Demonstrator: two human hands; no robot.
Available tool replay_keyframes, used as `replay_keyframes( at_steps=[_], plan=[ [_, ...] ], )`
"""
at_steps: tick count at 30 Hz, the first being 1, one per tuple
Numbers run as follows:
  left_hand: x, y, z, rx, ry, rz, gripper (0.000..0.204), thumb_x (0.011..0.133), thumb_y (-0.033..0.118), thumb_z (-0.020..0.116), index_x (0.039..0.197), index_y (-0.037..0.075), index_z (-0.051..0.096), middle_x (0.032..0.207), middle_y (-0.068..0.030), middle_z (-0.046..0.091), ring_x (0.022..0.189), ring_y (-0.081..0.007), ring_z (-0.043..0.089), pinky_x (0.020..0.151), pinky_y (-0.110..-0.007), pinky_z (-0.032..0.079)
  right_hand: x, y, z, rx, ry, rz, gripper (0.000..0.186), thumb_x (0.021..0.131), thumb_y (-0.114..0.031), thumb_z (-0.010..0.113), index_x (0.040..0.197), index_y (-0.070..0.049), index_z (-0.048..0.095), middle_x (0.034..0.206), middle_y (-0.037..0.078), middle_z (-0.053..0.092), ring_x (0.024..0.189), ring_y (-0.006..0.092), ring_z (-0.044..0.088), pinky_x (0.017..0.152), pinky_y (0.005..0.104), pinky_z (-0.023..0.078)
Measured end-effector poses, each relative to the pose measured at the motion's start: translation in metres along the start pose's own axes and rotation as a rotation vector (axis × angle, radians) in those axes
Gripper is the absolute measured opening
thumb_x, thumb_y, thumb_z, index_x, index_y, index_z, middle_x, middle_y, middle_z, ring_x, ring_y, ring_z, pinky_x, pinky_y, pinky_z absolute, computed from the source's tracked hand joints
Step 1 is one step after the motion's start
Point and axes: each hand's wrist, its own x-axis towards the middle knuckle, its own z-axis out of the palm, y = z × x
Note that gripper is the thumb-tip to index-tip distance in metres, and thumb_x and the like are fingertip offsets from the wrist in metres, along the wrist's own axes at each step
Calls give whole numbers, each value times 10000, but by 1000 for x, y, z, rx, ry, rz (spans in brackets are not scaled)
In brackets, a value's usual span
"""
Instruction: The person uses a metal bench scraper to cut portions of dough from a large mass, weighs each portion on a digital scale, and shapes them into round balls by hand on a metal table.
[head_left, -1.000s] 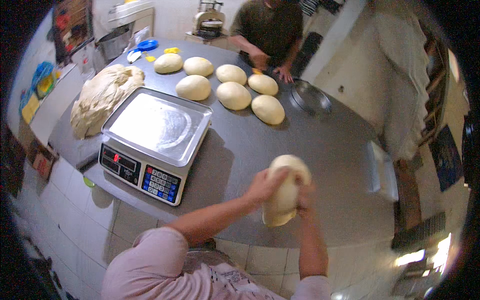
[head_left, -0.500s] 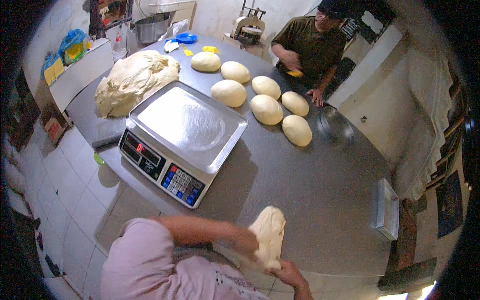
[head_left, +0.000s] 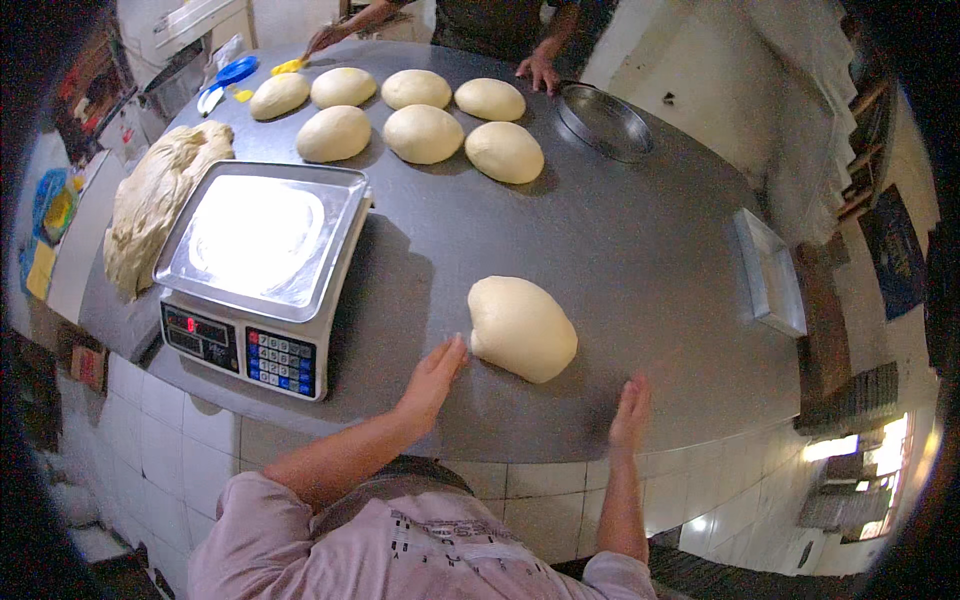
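Observation:
A smooth, pale piece of dough [head_left: 524,330] rests on the near part of the metal table. My left hand [head_left: 434,380] is beside its lower left edge, fingers stretched out and holding nothing; whether the fingertips touch the dough I cannot tell. To the right of the dough, apart from it, my right hand [head_left: 630,412] is slightly blurred, fingers extended, with nothing in it. A digital scale [head_left: 262,265] with a bare steel pan stands to the left. Several rounded dough pieces [head_left: 423,134] lie in two rows farther back.
A large dough mass [head_left: 160,205] lies behind and left of the scale. Across the metal table [head_left: 660,270], a co-worker's hand [head_left: 325,38] is at a yellow item [head_left: 289,66]. A round dark pan [head_left: 606,122] and a rectangular metal tray [head_left: 768,270] are on the right.
The dough that was between my hands at the table's near edge now lies on the table, rounder, and both hands have let go. My view has shifted; the co-worker's hand reaches the yellow item.

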Motion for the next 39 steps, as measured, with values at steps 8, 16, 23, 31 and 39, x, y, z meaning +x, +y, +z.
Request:
replay_keyframes(
  at_steps=[8,16,23,31,39],
  plan=[
    [128,26,79,62,-38,133,802,797,540,640,1349,28,365,1242,-163,524,1115,-277,527,951,-411,412,-24,29,13,548,146,-10,446,980,-302,417,1319,-13,416,1350,164,422,1210,279,449,1028,397,352],
    [129,49,161,768,-1022,-13,803,821,606,546,1402,88,352,1281,-143,526,1128,-262,534,952,-399,418,-13,-13,3,831,315,121,569,951,-333,472,1426,-68,304,1397,110,407,1243,235,421,1043,374,300],
    [94,-10,139,1199,-984,273,767,851,695,394,1356,120,434,1334,-130,498,1161,-294,514,1003,-440,379,-76,-59,39,544,109,37,520,930,-313,507,1359,-30,432,1353,125,443,1200,226,450,1007,353,345],
    [87,25,40,677,-822,-122,676,933,618,290,1250,68,523,1203,-140,567,1098,-242,518,962,-391,395,-38,-98,71,335,-391,336,497,913,-432,505,1165,-16,609,1143,171,618,1066,286,559,929,390,427],
    [35,27,-31,431,134,60,526,954,428,456,1289,23,482,1229,-185,544,1109,-312,526,991,-451,377,84,-103,149,-440,-277,-437,470,894,-442,532,1192,-89,617,1174,165,580,1123,273,484,998,401,358]
  ],
)
